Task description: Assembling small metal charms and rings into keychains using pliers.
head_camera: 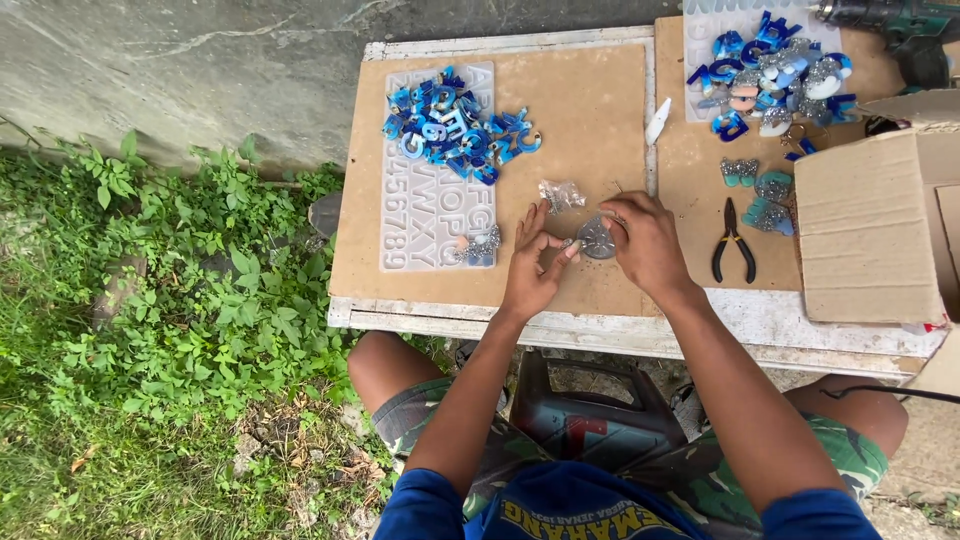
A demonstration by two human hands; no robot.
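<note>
Outdoor brown board desk [600, 120]: left hand [530, 265] and right hand [645, 240] both pinched small round grey glittery resin piece [597, 240], steadying it; black pliers [733, 240] within reach.

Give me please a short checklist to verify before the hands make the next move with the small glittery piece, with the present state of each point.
1. Glittery piece held by both hands: ok; left hand and right hand both touch it above the brown board.
2. Small clear bag within reach: ok, it lies just beyond the hands.
3. Black pliers near the right hand: ok, lying free on the board.
4. Pile of blue letters away from the hands: ok, it sits on the clear letter mould.
5. Ring or hook already fixed to the piece: cannot tell, too small.
</note>
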